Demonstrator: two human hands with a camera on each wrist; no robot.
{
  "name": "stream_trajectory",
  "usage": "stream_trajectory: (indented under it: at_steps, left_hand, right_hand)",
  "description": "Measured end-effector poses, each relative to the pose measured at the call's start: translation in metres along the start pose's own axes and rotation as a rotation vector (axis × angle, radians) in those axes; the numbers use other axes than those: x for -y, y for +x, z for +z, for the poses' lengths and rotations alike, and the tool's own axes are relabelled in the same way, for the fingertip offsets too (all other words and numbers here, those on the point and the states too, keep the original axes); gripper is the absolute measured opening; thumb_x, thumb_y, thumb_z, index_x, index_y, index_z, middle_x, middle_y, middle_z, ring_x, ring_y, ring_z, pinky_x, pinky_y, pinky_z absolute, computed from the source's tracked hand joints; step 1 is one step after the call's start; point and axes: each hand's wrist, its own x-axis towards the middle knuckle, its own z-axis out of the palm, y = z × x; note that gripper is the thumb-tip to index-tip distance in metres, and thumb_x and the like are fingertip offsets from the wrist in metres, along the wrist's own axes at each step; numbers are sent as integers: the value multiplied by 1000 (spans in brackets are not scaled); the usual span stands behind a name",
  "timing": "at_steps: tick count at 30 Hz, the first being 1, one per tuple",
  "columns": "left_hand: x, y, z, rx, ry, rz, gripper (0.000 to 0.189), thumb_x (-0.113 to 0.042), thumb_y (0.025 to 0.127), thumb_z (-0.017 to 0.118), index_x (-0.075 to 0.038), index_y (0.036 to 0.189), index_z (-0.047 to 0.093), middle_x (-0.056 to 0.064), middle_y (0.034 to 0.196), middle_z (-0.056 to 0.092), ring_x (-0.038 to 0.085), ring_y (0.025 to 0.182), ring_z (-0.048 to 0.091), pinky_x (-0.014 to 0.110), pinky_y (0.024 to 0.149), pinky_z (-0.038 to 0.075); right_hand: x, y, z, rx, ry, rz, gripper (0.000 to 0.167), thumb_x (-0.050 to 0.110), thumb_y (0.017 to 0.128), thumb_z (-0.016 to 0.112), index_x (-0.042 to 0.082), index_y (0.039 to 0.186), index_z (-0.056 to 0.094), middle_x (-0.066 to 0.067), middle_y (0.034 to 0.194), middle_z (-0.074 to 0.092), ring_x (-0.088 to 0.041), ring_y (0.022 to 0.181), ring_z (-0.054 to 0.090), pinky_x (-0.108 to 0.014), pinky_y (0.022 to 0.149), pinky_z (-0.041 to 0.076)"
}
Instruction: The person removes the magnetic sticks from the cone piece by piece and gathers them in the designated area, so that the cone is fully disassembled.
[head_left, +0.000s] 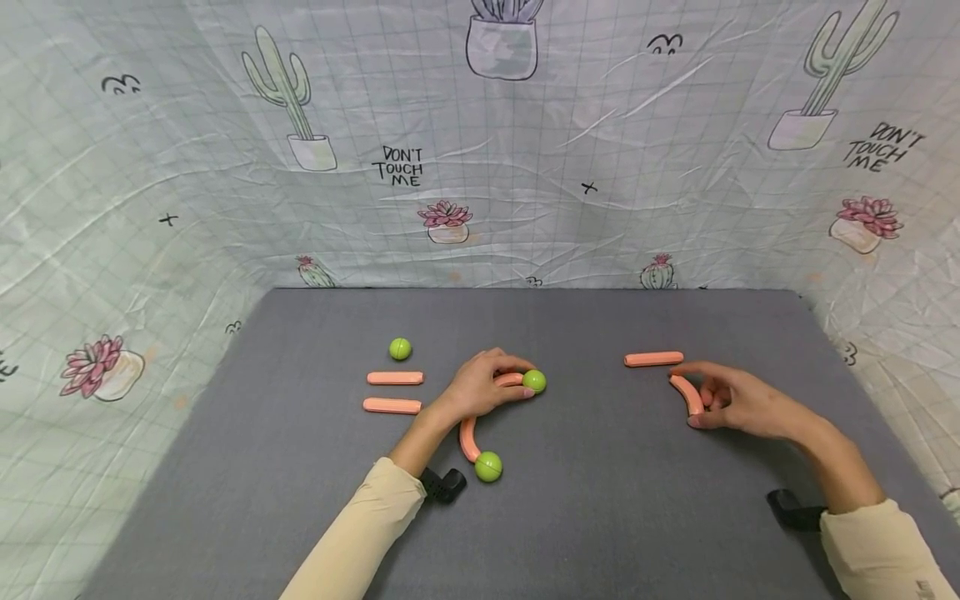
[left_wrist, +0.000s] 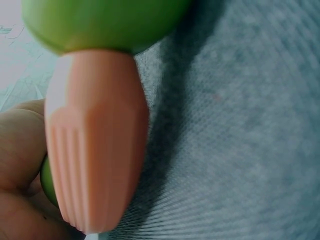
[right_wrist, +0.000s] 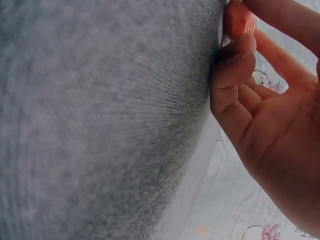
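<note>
On the grey table, my left hand pinches a green ball between thumb and forefinger. A curved orange rod meets that ball and runs back under the hand. Another curved rod starts beneath the same hand, its near end against a second green ball; this rod looms large in the left wrist view. Whether the two rods join is hidden. At the right, my right hand holds a curved orange rod end to end between forefinger and thumb, low over the table.
Just beyond the right hand lies a straight orange rod. Left of the left hand are two straight rods, one farther and one nearer, with a green ball behind them. Cactus-print cloth surrounds the table.
</note>
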Motion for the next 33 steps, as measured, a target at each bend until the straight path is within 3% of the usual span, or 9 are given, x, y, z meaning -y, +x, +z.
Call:
stream_trajectory:
  at_steps: [18, 23, 29, 33]
  left_hand:
    - [-1, -3, -1, -1, 6, -16, 37, -36, 95, 77, -25, 131, 74, 1, 116, 69, 16, 103, 58, 32, 89, 46]
    - [-1, -7, -1, 4, 1, -5, 37, -35, 96, 77, -22, 131, 73, 2, 120, 69, 18, 105, 60, 34, 91, 47]
    - [-3, -13, -4, -19, -13, 7, 35, -29, 96, 76, -17, 129, 73, 5, 119, 69, 20, 105, 61, 37, 92, 49]
    - [-2, -17, -5, -30, -15, -20, 35, -28, 96, 76, -15, 129, 73, 6, 119, 69, 19, 103, 61, 36, 92, 50]
  right_hand:
    - [1, 0, 3, -47, -51, 39, 74, 23, 87, 85, 3, 148, 48, -5, 85, 57, -8, 63, 48, -27, 55, 41]
    - [4, -1, 3, -106, -74, 57, 78, 29, 86, 87, 6, 149, 47, -4, 84, 56, -8, 63, 48, -28, 56, 40]
    - [16, 7, 3, -161, -82, 58, 63, 35, 94, 79, 7, 145, 54, -4, 82, 61, -11, 64, 56, -27, 61, 43]
    - [25, 17, 7, -169, -40, 44, 53, 35, 99, 73, 8, 143, 57, -9, 83, 67, -18, 63, 65, -28, 66, 50]
